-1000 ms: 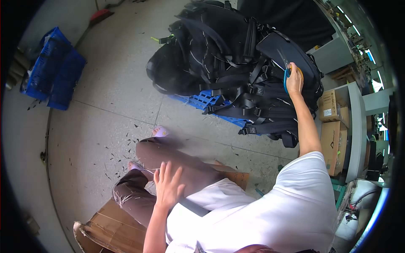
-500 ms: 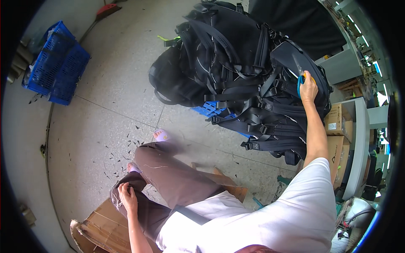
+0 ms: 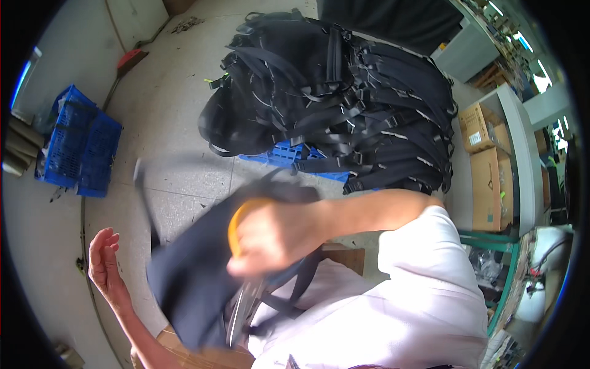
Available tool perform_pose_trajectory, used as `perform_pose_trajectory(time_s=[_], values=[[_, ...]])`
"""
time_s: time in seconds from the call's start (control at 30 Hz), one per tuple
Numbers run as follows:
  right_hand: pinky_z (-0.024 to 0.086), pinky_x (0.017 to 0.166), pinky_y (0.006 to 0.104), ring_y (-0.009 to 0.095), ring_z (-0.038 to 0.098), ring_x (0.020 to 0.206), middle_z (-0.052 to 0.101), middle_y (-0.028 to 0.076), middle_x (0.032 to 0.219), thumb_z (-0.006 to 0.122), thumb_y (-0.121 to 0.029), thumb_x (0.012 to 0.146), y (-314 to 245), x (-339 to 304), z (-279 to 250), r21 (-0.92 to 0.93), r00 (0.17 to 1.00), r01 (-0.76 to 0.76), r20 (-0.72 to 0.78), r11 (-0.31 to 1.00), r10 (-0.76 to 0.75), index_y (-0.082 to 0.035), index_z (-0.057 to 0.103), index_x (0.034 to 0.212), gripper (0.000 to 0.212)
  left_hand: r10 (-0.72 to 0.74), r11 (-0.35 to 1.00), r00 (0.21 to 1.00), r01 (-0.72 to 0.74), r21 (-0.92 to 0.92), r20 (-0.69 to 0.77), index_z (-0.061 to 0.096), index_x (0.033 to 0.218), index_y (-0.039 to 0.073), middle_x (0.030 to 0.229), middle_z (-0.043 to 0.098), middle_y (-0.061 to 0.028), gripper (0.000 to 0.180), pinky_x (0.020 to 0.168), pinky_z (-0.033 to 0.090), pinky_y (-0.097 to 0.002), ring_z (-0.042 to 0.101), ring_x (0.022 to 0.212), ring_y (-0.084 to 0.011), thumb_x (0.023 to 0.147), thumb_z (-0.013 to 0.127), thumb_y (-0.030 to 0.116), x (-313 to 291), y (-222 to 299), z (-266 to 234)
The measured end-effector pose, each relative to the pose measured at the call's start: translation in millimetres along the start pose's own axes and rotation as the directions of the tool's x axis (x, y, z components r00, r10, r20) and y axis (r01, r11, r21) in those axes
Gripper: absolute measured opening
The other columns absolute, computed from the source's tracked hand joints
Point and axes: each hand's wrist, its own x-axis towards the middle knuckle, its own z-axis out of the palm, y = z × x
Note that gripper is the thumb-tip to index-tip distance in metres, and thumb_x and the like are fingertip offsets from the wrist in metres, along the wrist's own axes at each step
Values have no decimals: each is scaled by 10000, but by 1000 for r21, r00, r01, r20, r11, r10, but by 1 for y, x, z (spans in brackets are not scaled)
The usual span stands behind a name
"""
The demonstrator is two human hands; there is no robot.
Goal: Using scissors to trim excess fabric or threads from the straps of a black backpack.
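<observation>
At the left, our left hand point(image 3: 107, 264) is raised beside the load, empty, its fingers loosely extended and touching nothing. To its right, a black strapped bag point(image 3: 196, 270) lies blurred across our lap, one strap point(image 3: 146, 206) jutting up and away. We would do well to bring that free palm under the bag's left edge, so the weight is shared and the strap cannot snag.

Our right hand point(image 3: 270, 240) is wrapped around scissors point(image 3: 244, 307), blades pointing down against the bag; whether it also pinches the fabric, we cannot tell. We should keep the blades together and angled off both cloth and thighs, and settle the bag flat before any cut.

Counting from left to right: one blue crate point(image 3: 101, 154) by the wall, as far as we can tell; one bag and one pair of scissors with us; one blue crate point(image 3: 283, 152) partly visible under the heap; several black backpacks point(image 3: 344, 92), too entangled to number; and two cardboard boxes, the upper carton point(image 3: 476, 129) and the lower carton point(image 3: 488, 190), by the shelf at right.
</observation>
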Motion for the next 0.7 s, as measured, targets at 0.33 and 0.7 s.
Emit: perform_pose_trajectory(time_s=[0.33,0.7], values=[[456,562,377,265,591,672,571,84,658,606,-162,698,-69,69,106,615,932,263,35,743,-359,-64,493,821,193,104,979,448,112,-172,888,534,1125,-35,1155,553,-152,532,946,365,-356,503,1096,-253,776,613,357,-44,-4,135],[452,553,389,288,591,664,554,90,631,587,-123,702,-77,59,93,643,927,149,174,751,-332,-55,498,805,152,-72,837,183,545,-41,981,547,1141,-8,1043,608,-80,634,929,381,-307,521,1021,-154,604,801,215,-77,-55,113]])
